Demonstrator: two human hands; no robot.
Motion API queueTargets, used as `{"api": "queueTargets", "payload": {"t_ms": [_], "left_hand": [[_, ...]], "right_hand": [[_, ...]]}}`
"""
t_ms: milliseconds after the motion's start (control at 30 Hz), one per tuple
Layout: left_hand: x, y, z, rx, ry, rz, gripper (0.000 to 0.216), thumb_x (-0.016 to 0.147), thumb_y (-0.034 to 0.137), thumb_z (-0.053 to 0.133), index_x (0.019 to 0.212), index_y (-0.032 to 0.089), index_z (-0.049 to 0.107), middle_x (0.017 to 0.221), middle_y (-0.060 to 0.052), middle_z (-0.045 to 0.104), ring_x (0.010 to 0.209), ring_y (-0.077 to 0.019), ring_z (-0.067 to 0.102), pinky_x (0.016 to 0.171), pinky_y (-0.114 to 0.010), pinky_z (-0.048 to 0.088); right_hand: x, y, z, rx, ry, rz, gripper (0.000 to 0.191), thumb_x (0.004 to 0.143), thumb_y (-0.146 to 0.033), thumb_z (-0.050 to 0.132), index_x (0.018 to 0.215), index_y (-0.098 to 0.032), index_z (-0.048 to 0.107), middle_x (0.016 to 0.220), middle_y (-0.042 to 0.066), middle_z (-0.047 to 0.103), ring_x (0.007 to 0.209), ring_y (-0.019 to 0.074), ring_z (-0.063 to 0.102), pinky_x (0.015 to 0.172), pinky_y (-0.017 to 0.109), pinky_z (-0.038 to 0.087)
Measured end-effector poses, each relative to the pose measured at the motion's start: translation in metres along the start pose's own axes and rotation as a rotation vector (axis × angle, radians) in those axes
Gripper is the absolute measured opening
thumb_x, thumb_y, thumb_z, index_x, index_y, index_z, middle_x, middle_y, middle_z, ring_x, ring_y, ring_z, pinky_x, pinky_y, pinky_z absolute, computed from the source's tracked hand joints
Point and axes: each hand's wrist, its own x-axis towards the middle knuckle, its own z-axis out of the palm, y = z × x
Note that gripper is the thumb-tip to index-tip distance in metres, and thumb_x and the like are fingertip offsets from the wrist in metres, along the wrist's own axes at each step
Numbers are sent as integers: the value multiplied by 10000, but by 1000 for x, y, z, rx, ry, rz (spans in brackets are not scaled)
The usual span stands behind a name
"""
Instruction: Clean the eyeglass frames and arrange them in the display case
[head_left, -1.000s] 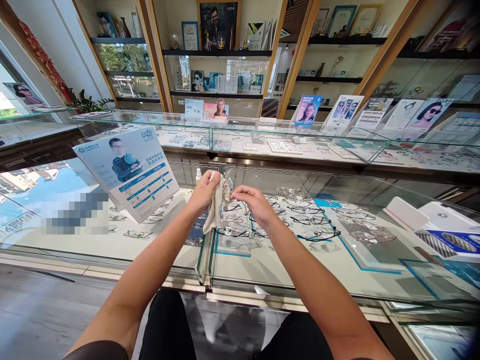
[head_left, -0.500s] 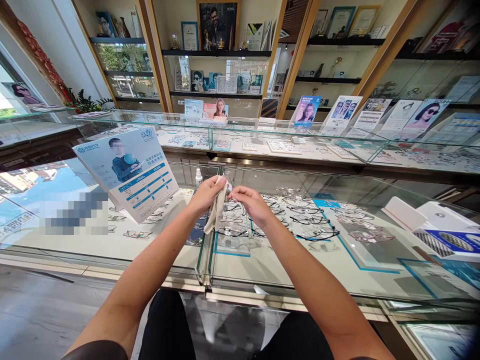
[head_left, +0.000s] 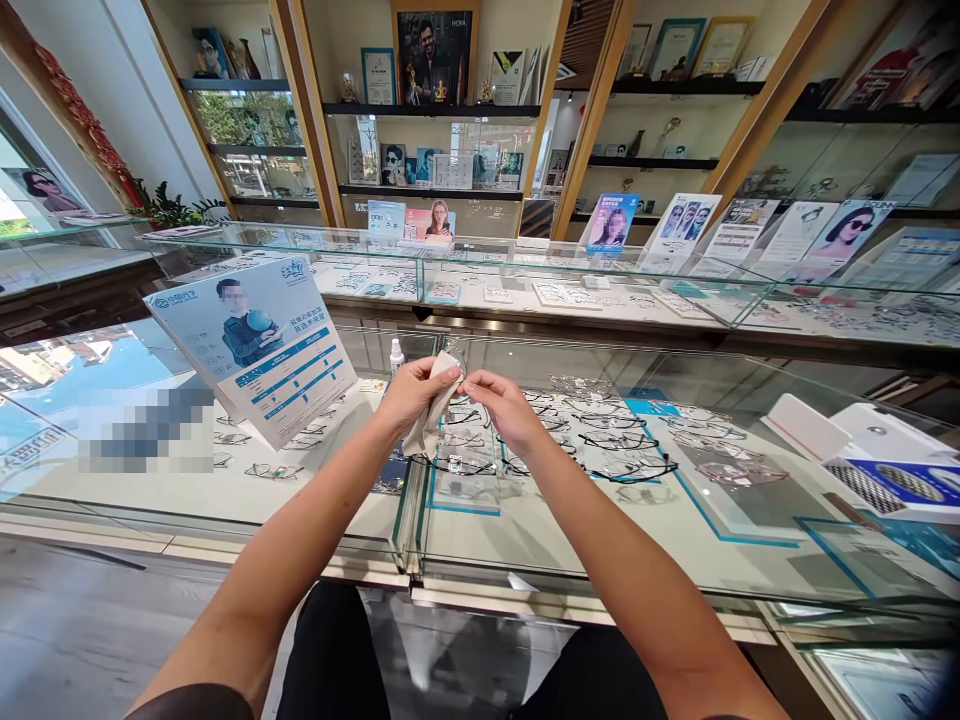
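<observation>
Optician's shop, shelves (head_left: pixel 435 105) of pictures and certificates at the back, and a long glass counter (head_left: pixel 525 545) right in front of the person, with rows of frames (head_left: pixel 622 455) laid out under the glass. Both arms are stretched out over the counter and the hands meet in the middle, above it and not resting on it. The left hand (head_left: pixel 416 392) is closed in a pinch on a beige cloth (head_left: pixel 427 425), thumb on top, with the rest of the cloth hanging down below the fingers. The glasses (head_left: pixel 459 368) sit right between the two hands, just to the right of the left thumb and just to the left of the right fingertips, so both hands are about equally close. The right hand (head_left: pixel 504 405) pinches the glasses from the other side, fingers pressed together. The cloth seems folded over the left end of them. As far as I can make out, their long axis runs side to side from one hand to the other, roughly level. Most of the glasses are hidden, so I honestly can't tell which way the front faces. Off to the left of the left hand there's a small white bottle (head_left: pixel 396 355) and a tilted sign (head_left: pixel 255 345).
</observation>
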Motion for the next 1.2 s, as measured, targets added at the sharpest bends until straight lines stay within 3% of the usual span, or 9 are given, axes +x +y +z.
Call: {"api": "queueTargets", "payload": {"t_ms": [233, 433, 733, 1067, 1200], "left_hand": [[0, 3, 0, -87, -30, -18, 601, 577, 521, 1061, 932, 156, 740, 777, -31, 756, 649, -146, 670, 646, -275, 562], [2, 4, -3, -85, -122, -32, 634, 611, 459, 1062, 1086, 145, 784, 984, -92, 822, 796, -169, 740, 774, -288, 603], [-2, 5, 3, -81, -28, 1, 592, 545, 457, 1080, 935, 146, 760, 801, -30, 769, 699, -146, 684, 687, -267, 567], [-1, 6, -1, 41, -1, 159, 511, 605, 431, 1042, 928, 154, 759, 863, -41, 772, 769, -159, 681, 744, -281, 565], [1, 5, -4, 63, -15, 157, 532, 612, 455, 1041, 951, 153, 765, 873, -47, 787, 769, -162, 696, 744, -278, 570]], "right_hand": [[0, 0, -1, 19, -9, 26, 306, 791, -545, 876, 819, -251, 796, 889, 21, 739, 928, 210, 600, 937, 360, 453], [2, 0, -1, 39, 14, 20, 342, 760, -579, 891, 808, -256, 789, 898, 21, 735, 938, 216, 596, 918, 363, 453], [2, 3, -3, 51, -4, 11, 313, 779, -550, 883, 820, -251, 800, 878, 15, 729, 928, 210, 599, 932, 358, 445], [0, -3, -1, 17, 9, -8, 330, 786, -562, 888, 798, -248, 787, 869, 13, 724, 933, 212, 607, 959, 363, 459], [0, -2, -2, 23, 13, -6, 356, 772, -583, 898, 795, -246, 786, 867, 16, 727, 932, 215, 614, 956, 365, 465]]}}
